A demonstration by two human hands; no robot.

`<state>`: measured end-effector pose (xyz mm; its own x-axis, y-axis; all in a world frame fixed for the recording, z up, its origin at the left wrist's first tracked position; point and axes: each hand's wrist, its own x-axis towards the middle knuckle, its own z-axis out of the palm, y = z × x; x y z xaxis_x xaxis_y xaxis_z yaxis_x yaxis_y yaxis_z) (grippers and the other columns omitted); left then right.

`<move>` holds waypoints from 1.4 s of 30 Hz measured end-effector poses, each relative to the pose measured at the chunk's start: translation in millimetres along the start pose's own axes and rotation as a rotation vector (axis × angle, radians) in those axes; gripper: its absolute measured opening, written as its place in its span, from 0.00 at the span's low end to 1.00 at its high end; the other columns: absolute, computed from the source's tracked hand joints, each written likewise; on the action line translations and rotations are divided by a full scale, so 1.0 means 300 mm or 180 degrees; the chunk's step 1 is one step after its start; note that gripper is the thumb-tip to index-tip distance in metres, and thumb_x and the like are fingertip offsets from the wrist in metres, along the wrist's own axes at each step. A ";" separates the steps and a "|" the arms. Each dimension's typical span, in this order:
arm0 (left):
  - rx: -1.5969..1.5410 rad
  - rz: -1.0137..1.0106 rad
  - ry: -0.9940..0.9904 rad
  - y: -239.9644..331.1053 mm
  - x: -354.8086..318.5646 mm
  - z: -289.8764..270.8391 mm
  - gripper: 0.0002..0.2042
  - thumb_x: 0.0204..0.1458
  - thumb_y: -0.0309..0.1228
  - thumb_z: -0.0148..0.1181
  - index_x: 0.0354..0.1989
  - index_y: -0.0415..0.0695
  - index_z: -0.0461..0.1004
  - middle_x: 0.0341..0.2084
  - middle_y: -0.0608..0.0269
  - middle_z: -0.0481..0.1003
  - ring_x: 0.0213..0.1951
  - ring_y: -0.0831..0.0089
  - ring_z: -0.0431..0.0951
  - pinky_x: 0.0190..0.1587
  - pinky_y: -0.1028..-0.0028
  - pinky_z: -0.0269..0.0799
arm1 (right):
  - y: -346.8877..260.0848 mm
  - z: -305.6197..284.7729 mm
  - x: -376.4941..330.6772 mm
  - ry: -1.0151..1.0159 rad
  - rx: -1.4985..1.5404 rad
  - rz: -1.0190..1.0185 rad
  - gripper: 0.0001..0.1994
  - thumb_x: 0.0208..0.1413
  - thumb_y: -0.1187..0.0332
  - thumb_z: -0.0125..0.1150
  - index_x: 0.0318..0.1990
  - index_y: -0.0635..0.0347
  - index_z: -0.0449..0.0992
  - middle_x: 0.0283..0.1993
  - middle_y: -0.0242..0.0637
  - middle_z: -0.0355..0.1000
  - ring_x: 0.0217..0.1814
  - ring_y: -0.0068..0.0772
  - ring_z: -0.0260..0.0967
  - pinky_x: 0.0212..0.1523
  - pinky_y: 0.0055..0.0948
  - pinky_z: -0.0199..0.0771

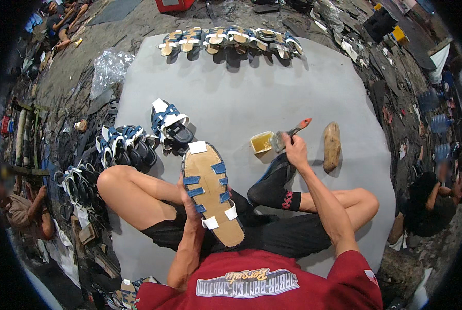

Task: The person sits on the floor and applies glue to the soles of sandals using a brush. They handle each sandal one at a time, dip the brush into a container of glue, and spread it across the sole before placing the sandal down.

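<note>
My left hand [188, 199] grips a sandal [205, 178] by its edge, over my lap. Its tan underside faces up, with blue strap ends and white strap ends folded onto it and a white piece at the toe. My right hand [296, 151] is closed on a paintbrush [299, 126] with a red-tipped handle. The grey bristles are beside a small open container [262, 143] with yellowish content. To the right of the brush, a worn wooden shoe last [331, 147] lies on the grey mat [231, 93].
A few blue-and-white sandals [170, 126] sit ahead of my left knee, with more sandals [127, 146] beside them. Another row of sandals [231, 39] lines the mat's far edge. Clear plastic [109, 70] lies at the left. Other people [432, 199] sit around the sides.
</note>
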<state>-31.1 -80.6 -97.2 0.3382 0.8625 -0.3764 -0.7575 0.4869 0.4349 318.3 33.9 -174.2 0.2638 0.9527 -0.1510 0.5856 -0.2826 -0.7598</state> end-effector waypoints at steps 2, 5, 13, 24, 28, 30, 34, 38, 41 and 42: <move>0.0247 0.0129 0.0013 0.013 0.016 0.050 0.49 0.60 0.76 0.32 0.65 0.39 0.69 0.47 0.44 0.80 0.43 0.53 0.84 0.45 0.57 0.84 | 0.042 0.017 -0.005 -0.0631 0.0083 0.0259 0.25 0.69 0.51 0.60 0.34 0.71 0.80 0.26 0.41 0.75 0.26 0.28 0.67 0.29 0.40 0.68; 0.0312 0.0272 0.0509 0.017 0.007 0.104 0.44 0.65 0.72 0.32 0.70 0.44 0.67 0.52 0.50 0.80 0.48 0.58 0.85 0.50 0.58 0.84 | -0.049 0.006 -0.053 -0.1357 0.2170 0.0810 0.25 0.71 0.49 0.59 0.41 0.69 0.81 0.38 0.38 0.81 0.33 0.24 0.71 0.36 0.34 0.73; 0.1416 0.0641 0.0468 0.033 -0.020 0.281 0.37 0.70 0.63 0.38 0.60 0.37 0.73 0.45 0.54 0.82 0.43 0.69 0.84 0.43 0.70 0.82 | -0.761 -0.167 -0.429 -0.0422 0.1261 -0.1595 0.14 0.71 0.63 0.62 0.50 0.68 0.80 0.44 0.41 0.81 0.43 0.32 0.79 0.48 0.29 0.78; 0.1139 0.1082 0.0595 0.038 -0.026 0.248 0.39 0.65 0.66 0.47 0.62 0.36 0.71 0.45 0.56 0.81 0.41 0.71 0.84 0.40 0.71 0.82 | -0.813 -0.162 -0.473 -0.0045 0.1227 -0.1841 0.09 0.65 0.66 0.68 0.46 0.61 0.82 0.40 0.40 0.81 0.38 0.40 0.80 0.39 0.36 0.79; 0.1777 0.0990 0.0789 0.053 -0.045 0.272 0.40 0.67 0.65 0.43 0.63 0.35 0.71 0.45 0.56 0.82 0.41 0.71 0.83 0.42 0.70 0.82 | -0.874 -0.156 -0.457 0.0081 0.0973 -0.1879 0.09 0.65 0.67 0.68 0.45 0.63 0.81 0.39 0.41 0.80 0.38 0.37 0.79 0.38 0.35 0.78; 0.1747 0.1089 0.0732 0.039 -0.041 0.243 0.40 0.67 0.65 0.41 0.62 0.35 0.71 0.45 0.56 0.82 0.41 0.71 0.83 0.42 0.70 0.82 | -0.869 -0.134 -0.452 0.0118 0.0803 -0.2313 0.08 0.65 0.68 0.68 0.45 0.63 0.82 0.39 0.41 0.80 0.38 0.37 0.79 0.37 0.35 0.77; 0.1523 0.1035 0.0742 0.062 -0.048 0.211 0.40 0.67 0.65 0.41 0.63 0.34 0.71 0.44 0.54 0.82 0.41 0.71 0.83 0.42 0.71 0.81 | -0.845 -0.206 -0.468 -0.0715 0.1414 -0.1410 0.10 0.67 0.66 0.67 0.48 0.65 0.82 0.38 0.40 0.82 0.37 0.29 0.79 0.39 0.32 0.79; 0.1781 0.0965 0.0580 0.081 -0.060 0.252 0.42 0.64 0.67 0.45 0.64 0.34 0.69 0.46 0.53 0.81 0.43 0.70 0.82 0.44 0.69 0.81 | -0.862 -0.148 -0.442 -0.0033 0.1568 -0.1890 0.11 0.66 0.67 0.68 0.49 0.64 0.81 0.38 0.40 0.81 0.36 0.33 0.78 0.39 0.33 0.78; 0.1319 0.0869 0.0531 0.046 -0.063 0.213 0.46 0.61 0.70 0.46 0.69 0.36 0.66 0.54 0.47 0.78 0.50 0.62 0.82 0.50 0.63 0.82 | -0.877 -0.080 -0.404 0.0521 0.0876 -0.2531 0.11 0.64 0.67 0.69 0.50 0.63 0.81 0.38 0.41 0.80 0.34 0.37 0.77 0.38 0.35 0.77; 0.1152 0.0753 0.0454 0.051 -0.077 0.205 0.47 0.60 0.71 0.46 0.70 0.37 0.65 0.56 0.46 0.77 0.51 0.60 0.82 0.52 0.61 0.82 | -0.873 -0.097 -0.410 0.0417 0.0420 -0.2084 0.11 0.68 0.67 0.65 0.46 0.68 0.80 0.40 0.38 0.79 0.40 0.23 0.73 0.41 0.28 0.75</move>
<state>-16.3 -84.7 -31.6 0.0799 0.9406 -0.3301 -0.5522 0.3174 0.7709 154.7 -12.6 61.6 -0.0178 0.8989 0.4378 0.5600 0.3717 -0.7404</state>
